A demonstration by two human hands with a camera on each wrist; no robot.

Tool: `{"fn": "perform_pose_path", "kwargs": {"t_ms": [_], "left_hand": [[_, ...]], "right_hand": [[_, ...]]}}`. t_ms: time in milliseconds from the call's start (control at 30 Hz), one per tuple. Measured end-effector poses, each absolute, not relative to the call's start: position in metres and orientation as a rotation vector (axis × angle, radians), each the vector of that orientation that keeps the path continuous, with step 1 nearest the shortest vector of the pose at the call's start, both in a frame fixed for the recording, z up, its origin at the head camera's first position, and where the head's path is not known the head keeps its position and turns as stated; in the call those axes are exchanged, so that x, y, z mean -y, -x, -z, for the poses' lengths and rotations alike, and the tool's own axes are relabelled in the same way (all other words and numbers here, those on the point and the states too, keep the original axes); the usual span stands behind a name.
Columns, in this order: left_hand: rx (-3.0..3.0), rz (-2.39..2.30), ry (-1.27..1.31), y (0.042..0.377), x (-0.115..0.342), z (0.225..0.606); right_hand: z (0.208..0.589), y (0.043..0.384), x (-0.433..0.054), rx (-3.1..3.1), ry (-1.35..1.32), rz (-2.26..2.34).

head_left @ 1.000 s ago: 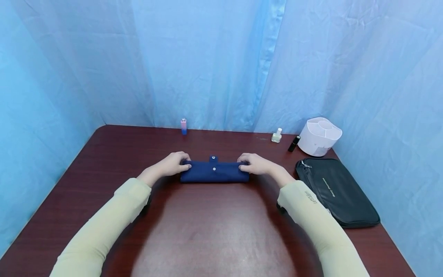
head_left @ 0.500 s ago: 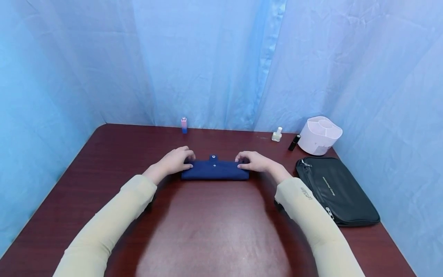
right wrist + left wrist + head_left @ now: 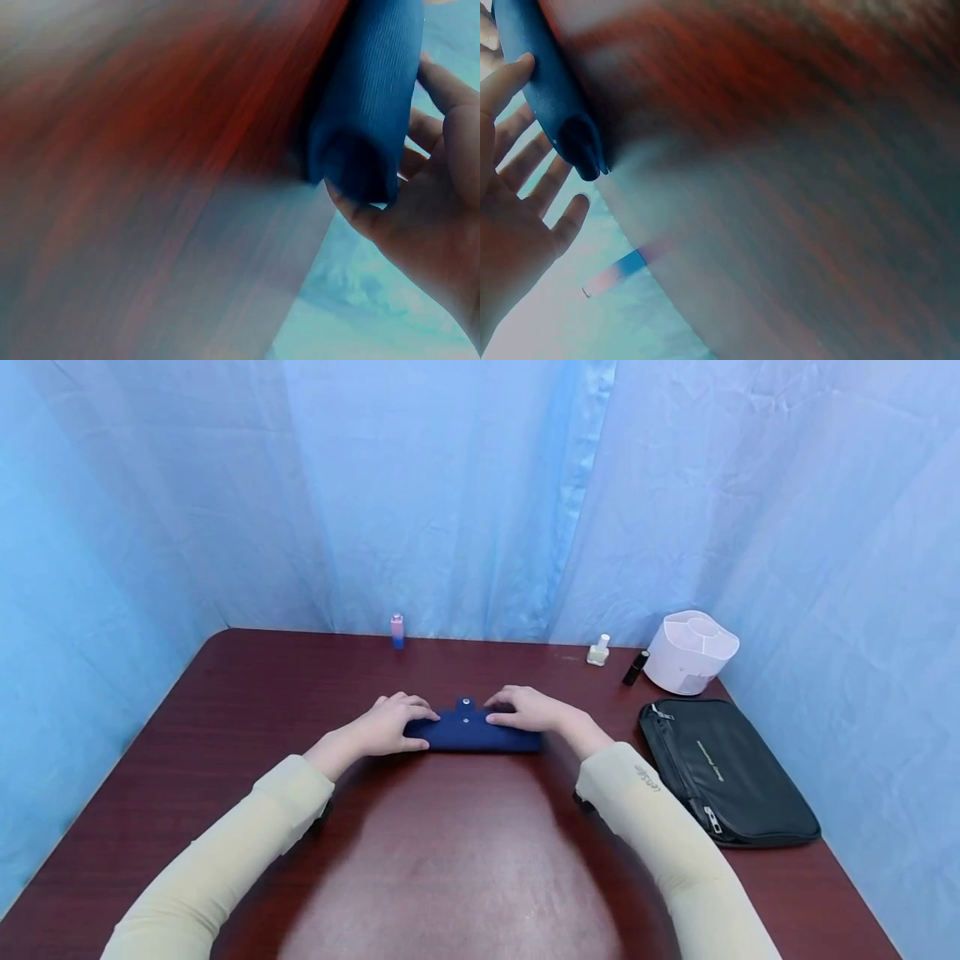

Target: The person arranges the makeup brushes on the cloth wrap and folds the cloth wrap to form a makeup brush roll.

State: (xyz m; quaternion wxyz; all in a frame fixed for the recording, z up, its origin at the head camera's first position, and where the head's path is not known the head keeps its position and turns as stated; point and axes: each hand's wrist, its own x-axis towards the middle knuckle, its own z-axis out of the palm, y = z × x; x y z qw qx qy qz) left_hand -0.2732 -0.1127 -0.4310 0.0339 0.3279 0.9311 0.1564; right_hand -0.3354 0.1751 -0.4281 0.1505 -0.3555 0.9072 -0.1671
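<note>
A navy roll-up pouch [image 3: 480, 739] lies across the middle of the table, its snap tab [image 3: 466, 703] sticking out from the far side. My left hand [image 3: 386, 725] rests on the pouch's left end, thumb at the near edge. In the left wrist view, the spread fingers [image 3: 526, 161] reach past the pouch [image 3: 555, 90]. My right hand [image 3: 528, 708] holds the pouch right of the snap, thumb on top and fingers over the far edge. The hollow rolled end of the pouch [image 3: 367, 105] shows in the right wrist view, against the fingers.
A pink and blue tube [image 3: 397, 632] stands at the table's back edge. Toward the back right are a nail polish bottle [image 3: 598, 650], a black tube [image 3: 636, 668] and a white divided organizer [image 3: 692, 652]. A black zip case [image 3: 727, 772] lies right of my right arm. Blue curtains surround the table.
Both hands have slid inward along the pouch toward its snap. The left hand has flattened from a pinch at the corner, its thumb now lower on the near edge.
</note>
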Motion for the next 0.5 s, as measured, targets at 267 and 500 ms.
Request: {"fn": "perform_pose_path", "kwargs": {"t_ms": [267, 500], "left_hand": [[-2.766, -0.521, -1.005, 0.278, 0.112, 0.432], [-2.742, -0.579, -0.998, 0.282, 0.119, 0.43]], "right_hand": [[0.432, 0.351, -0.153, -2.519, 0.881, 0.497], [0.434, 0.355, -0.144, -2.478, 0.899, 0.647]]}}
